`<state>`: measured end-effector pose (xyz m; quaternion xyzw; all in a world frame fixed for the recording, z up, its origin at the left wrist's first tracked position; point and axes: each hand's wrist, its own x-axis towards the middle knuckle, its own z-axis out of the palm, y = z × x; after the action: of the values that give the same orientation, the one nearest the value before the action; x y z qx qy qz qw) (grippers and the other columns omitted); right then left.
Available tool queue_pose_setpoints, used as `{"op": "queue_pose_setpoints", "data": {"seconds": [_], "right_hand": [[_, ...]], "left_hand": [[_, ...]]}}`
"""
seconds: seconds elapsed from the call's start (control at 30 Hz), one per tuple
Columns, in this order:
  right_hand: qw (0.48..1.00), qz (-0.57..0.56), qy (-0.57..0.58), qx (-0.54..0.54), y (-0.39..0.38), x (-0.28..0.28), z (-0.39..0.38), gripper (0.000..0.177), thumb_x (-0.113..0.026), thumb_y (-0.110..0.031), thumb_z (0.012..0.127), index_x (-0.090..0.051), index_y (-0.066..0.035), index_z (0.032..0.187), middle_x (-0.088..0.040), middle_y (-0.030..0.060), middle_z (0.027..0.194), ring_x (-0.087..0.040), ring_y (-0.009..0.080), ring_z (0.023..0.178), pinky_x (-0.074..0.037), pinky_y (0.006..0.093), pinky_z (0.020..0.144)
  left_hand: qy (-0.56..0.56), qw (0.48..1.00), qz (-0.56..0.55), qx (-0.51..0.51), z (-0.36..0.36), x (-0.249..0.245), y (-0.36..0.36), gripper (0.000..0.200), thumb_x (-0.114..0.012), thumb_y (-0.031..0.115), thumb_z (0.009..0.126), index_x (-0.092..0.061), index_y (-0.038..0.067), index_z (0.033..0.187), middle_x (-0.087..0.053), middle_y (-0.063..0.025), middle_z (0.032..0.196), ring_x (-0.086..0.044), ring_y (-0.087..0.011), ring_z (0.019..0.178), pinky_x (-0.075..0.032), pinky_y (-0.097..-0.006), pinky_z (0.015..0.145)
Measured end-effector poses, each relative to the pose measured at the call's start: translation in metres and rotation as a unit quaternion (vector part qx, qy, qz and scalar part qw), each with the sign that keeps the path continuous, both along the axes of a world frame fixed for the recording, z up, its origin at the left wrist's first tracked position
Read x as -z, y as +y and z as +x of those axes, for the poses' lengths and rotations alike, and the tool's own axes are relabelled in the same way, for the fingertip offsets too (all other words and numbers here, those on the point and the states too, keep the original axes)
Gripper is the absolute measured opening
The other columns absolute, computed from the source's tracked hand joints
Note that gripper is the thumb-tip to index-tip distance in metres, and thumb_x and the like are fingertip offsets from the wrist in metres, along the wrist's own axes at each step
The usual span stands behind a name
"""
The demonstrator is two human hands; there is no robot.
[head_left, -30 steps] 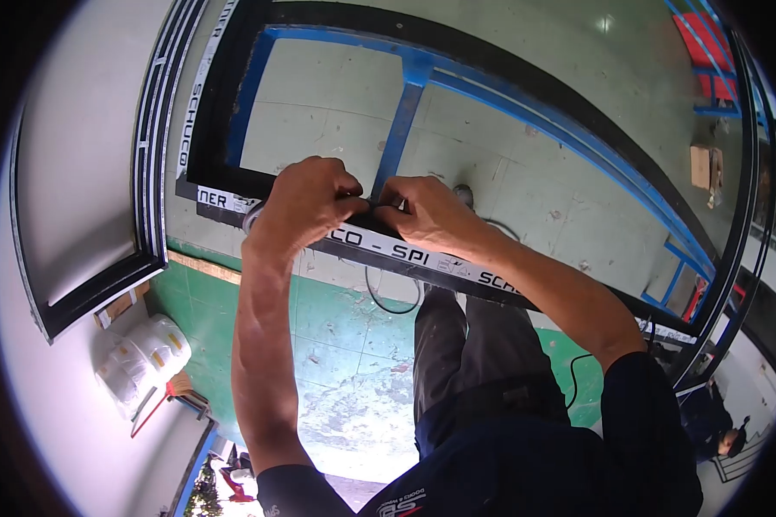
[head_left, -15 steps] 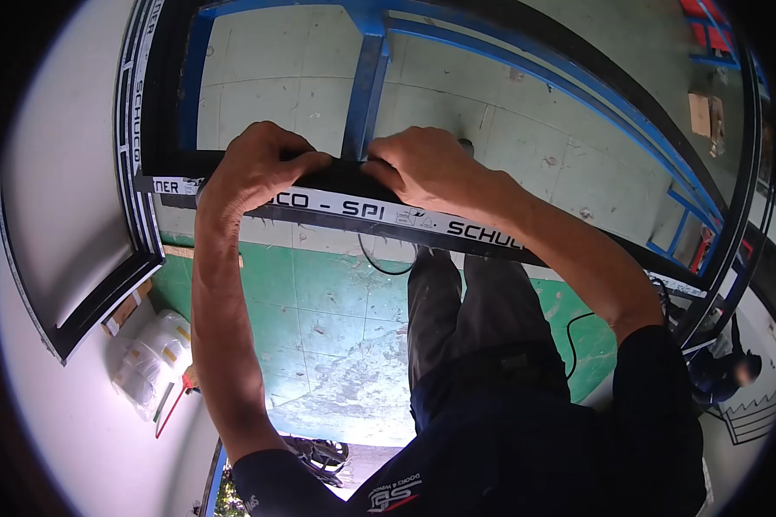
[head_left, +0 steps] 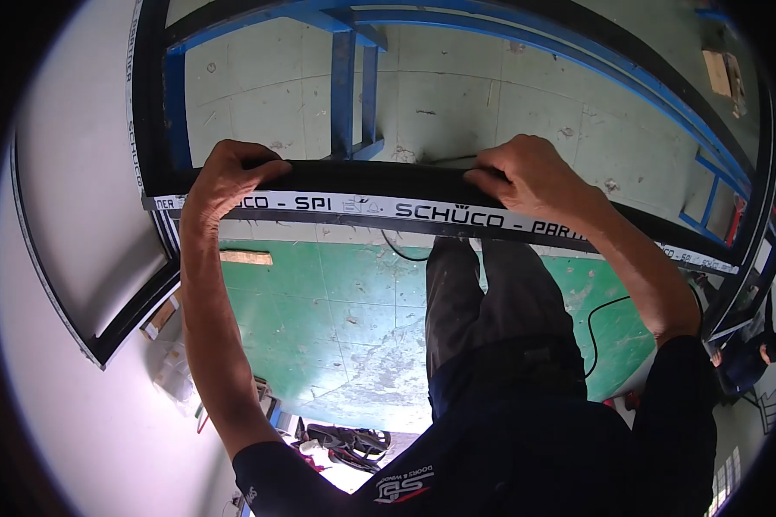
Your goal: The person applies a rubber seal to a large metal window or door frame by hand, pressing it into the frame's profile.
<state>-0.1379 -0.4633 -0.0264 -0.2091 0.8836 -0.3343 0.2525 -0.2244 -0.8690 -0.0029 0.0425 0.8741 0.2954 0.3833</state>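
A black window frame [head_left: 362, 179] spans the view, its near bar wearing a white protective strip [head_left: 448, 214] printed with "SCHÜCO" and "SPI". Toward the left end of this bar, my left hand [head_left: 226, 183] is closed over the top edge, thumb laid along the black face. My right hand [head_left: 530, 179] curls over the same bar farther right, its thumb and fingertips pressed at the upper edge. A stretch of bare black profile shows between the two hands. The undersides of the fingers are hidden.
Blue steel supports [head_left: 343, 95] stand beneath the frame. At left, another black-edged frame [head_left: 103, 340] leans by a white wall. A dark cable [head_left: 591, 336] lies on the green floor [head_left: 319, 302]. Another person [head_left: 746, 362] is at far right, and a cardboard piece [head_left: 722, 73] lies beyond.
My right hand has slid to the right along the bar, widening the space between my hands. The left hand stays near the same lettering. The whole view has shifted slightly.
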Motion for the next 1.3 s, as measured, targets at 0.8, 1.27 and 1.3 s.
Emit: {"op": "queue_pose_setpoints", "data": {"seconds": [0.8,1.27,1.3], "right_hand": [[0.809,0.120,0.247,0.519,0.202,-0.005,0.162,0.020,-0.065,-0.013,0.099,-0.061,0.003,0.088,-0.053,0.0059,0.075,-0.045,0.0125,0.067,-0.039,0.0277,0.060],[0.786,0.053,0.268,0.554,0.193,0.001,0.161,0.034,-0.063,-0.025,0.103,-0.060,0.001,0.081,-0.050,-0.0016,0.068,-0.041,0.0062,0.065,-0.031,0.0266,0.059],[0.788,0.053,0.269,0.551,0.193,0.001,0.161,0.034,-0.063,-0.025,0.103,-0.060,0.001,0.081,-0.050,-0.0015,0.068,-0.041,0.0064,0.065,-0.031,0.0267,0.059]], "left_hand": [[-0.110,0.913,0.156,0.361,-0.028,0.030,0.089,0.058,-0.046,0.052,0.105,-0.066,0.002,0.128,-0.071,-0.0198,0.099,-0.070,-0.0362,0.091,-0.054,-0.0409,0.084],[-0.093,0.882,0.150,0.438,-0.019,0.034,0.136,0.079,-0.028,0.065,0.104,-0.057,0.002,0.140,-0.066,-0.0252,0.123,-0.071,-0.0407,0.103,-0.058,-0.0443,0.089],[-0.089,0.881,0.151,0.439,-0.018,0.035,0.136,0.078,-0.028,0.064,0.104,-0.057,0.002,0.140,-0.065,-0.0252,0.124,-0.071,-0.0410,0.104,-0.058,-0.0442,0.089]]}}
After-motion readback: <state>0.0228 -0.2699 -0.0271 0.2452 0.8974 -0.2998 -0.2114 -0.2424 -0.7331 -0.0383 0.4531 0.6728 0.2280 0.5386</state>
